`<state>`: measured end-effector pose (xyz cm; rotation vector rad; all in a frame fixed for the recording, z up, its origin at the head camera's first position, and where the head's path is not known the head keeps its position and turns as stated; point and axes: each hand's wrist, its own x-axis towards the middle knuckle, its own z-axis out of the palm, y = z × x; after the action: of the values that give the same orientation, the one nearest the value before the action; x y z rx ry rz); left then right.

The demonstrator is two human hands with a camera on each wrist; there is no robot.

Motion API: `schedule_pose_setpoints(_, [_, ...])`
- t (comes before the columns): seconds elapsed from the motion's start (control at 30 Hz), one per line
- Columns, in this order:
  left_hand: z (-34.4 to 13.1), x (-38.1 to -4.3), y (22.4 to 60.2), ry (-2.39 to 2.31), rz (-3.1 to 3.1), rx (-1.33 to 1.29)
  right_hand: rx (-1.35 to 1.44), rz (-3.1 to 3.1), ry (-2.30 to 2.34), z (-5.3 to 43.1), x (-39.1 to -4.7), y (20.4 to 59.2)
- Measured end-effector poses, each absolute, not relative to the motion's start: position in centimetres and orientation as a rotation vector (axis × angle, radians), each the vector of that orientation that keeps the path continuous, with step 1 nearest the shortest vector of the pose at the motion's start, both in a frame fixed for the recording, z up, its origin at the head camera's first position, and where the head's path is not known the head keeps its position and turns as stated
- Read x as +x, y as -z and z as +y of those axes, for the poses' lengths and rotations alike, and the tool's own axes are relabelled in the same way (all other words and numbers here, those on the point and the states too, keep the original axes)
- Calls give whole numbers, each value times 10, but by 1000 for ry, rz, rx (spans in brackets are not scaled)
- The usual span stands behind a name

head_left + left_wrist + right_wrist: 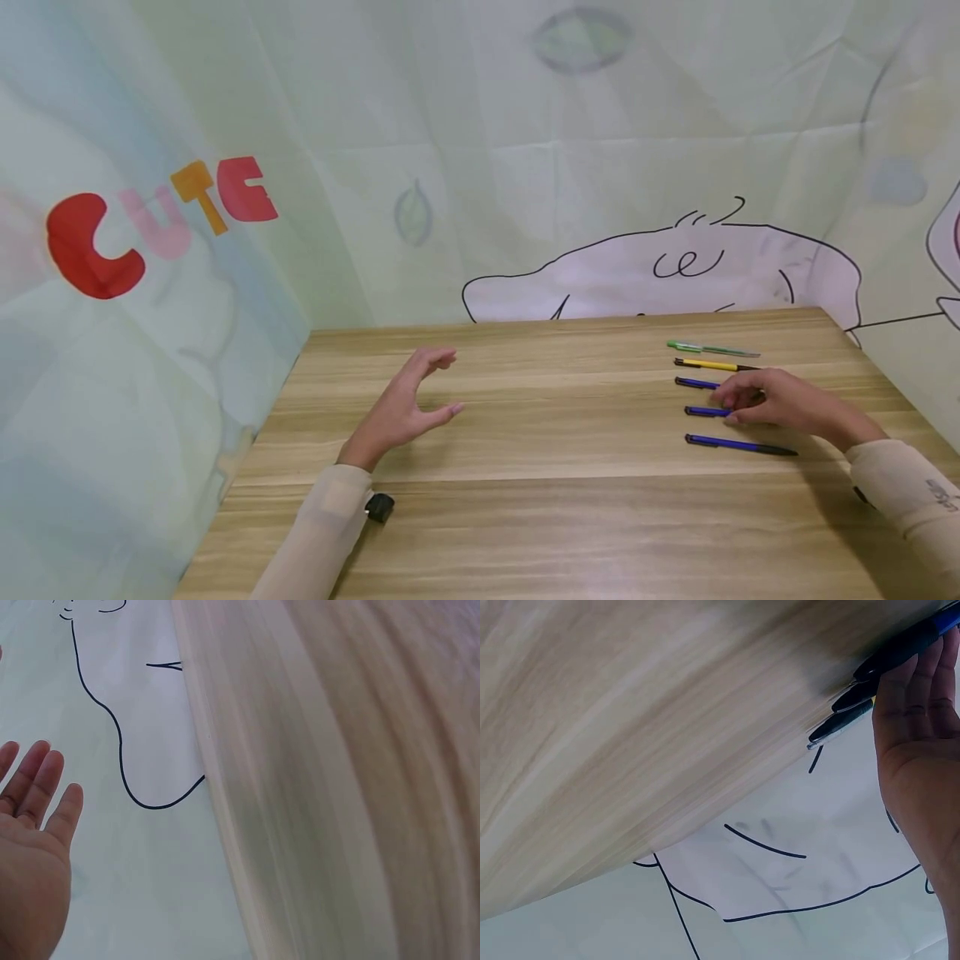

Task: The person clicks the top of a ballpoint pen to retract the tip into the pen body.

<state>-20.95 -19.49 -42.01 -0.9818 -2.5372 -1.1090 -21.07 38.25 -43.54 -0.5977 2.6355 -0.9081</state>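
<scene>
My right hand is low over a row of pens at the right of the table, its fingers and thumb bent around a blue pen. That pen's dark tip end lies in front of the fingers in the right wrist view. Just beyond, another blue pen is partly covered by the fingers. Nearer me lies a third blue pen. Farther back are a yellow pen and a clear green pen. My left hand hovers at the table's left, thumb and fingers spread apart, holding nothing.
The wood-grain table ends at a hanging cloth backdrop printed with cartoon drawings and coloured letters. A small black device is at my left sleeve. The pens lie roughly parallel, their clip ends toward the left.
</scene>
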Motion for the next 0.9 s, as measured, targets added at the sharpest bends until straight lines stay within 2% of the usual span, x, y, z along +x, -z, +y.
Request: schedule_pose_setpoints(0.9, [-197, -209, 420, 1113, -2535, -980, -590, 2630, 865, 378, -211, 437])
